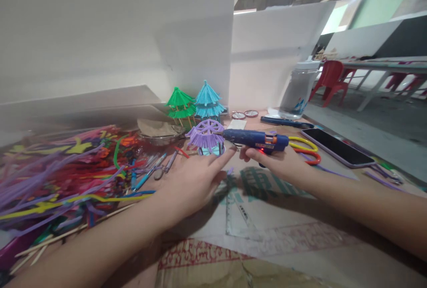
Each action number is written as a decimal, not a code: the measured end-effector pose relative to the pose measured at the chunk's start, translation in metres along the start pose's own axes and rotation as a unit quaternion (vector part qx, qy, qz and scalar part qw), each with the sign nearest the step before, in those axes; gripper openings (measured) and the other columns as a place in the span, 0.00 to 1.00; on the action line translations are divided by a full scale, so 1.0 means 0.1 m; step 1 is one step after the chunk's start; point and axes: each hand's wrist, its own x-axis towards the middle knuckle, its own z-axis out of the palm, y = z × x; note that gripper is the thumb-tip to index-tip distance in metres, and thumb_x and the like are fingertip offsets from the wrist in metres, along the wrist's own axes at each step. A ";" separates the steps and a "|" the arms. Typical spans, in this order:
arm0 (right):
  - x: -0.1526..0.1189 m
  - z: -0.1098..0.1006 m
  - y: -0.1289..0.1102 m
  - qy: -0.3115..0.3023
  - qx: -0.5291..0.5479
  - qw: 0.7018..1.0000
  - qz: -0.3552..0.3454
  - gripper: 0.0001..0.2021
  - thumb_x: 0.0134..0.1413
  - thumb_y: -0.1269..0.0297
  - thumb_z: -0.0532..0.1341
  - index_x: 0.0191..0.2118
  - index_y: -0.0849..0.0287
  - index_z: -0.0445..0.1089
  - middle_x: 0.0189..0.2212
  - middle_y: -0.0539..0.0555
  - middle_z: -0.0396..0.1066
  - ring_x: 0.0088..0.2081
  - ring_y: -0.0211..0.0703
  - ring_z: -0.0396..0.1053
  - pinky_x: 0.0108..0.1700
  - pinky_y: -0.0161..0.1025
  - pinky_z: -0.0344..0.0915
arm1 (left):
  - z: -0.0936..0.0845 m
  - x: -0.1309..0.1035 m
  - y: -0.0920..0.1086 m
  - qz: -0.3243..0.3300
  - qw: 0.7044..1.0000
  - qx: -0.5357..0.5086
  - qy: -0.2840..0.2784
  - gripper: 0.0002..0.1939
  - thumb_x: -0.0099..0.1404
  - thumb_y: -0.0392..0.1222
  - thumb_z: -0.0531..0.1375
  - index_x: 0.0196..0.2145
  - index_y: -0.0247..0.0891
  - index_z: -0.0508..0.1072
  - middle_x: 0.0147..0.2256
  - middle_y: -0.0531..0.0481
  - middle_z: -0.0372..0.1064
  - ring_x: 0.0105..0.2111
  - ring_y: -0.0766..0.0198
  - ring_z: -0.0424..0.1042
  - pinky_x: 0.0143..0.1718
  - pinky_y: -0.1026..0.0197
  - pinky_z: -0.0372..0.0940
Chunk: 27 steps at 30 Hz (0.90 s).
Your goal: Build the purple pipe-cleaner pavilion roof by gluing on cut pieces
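Observation:
My right hand (267, 157) is wrapped round the handle of a dark blue glue gun (250, 138) with a small red light; its nozzle points left. The nozzle end is beside the roof of a small purple pavilion (207, 133) made of pipe cleaners, with a light blue base. My left hand (196, 176) is just in front of that pavilion, index finger stretched toward the gun's nozzle; its other fingers are largely hidden. Behind stand a green pavilion (180, 103) and a light blue one (207, 100).
A pile of coloured pipe cleaners (66, 163) spreads at left, near pens and a bowl (159, 134). At right are scissors (310, 150), a phone (336, 147) and a water bottle (298, 90). A clear triangular ruler (230, 217) lies in front.

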 end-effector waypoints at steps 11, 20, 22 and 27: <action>0.13 -0.16 0.08 0.050 -0.025 0.998 -0.031 0.18 0.58 0.46 0.64 0.31 0.58 0.73 0.30 0.58 0.78 0.34 0.48 0.76 0.38 0.44 0.74 | 0.02 0.06 -0.49 0.044 0.944 -0.129 0.301 0.11 0.71 0.39 0.55 0.29 0.40 0.68 0.27 0.52 0.67 0.29 0.63 0.66 0.34 0.60 0.61; 0.18 -0.18 0.22 0.057 -0.115 0.990 -0.049 0.19 0.53 0.43 0.66 0.33 0.54 0.70 0.30 0.56 0.77 0.34 0.53 0.75 0.37 0.48 0.72 | 0.54 0.22 -1.21 -0.258 0.891 -0.244 0.282 0.15 0.57 0.33 0.56 0.43 0.40 0.67 0.38 0.49 0.69 0.40 0.58 0.71 0.44 0.57 0.65; 0.18 -0.17 0.21 0.052 -0.132 0.988 -0.056 0.20 0.53 0.40 0.66 0.33 0.54 0.69 0.28 0.54 0.74 0.32 0.51 0.73 0.35 0.46 0.70 | 0.59 0.20 -1.16 -0.250 0.906 -0.235 0.249 0.16 0.59 0.35 0.57 0.46 0.39 0.67 0.41 0.47 0.70 0.40 0.57 0.72 0.45 0.55 0.67; 0.19 -0.14 0.21 0.037 -0.126 0.990 -0.054 0.20 0.54 0.42 0.65 0.31 0.54 0.65 0.25 0.51 0.67 0.28 0.45 0.67 0.31 0.42 0.64 | 0.63 0.20 -1.09 -0.272 0.914 -0.255 0.161 0.22 0.59 0.40 0.62 0.51 0.37 0.68 0.44 0.45 0.74 0.40 0.56 0.74 0.45 0.53 0.70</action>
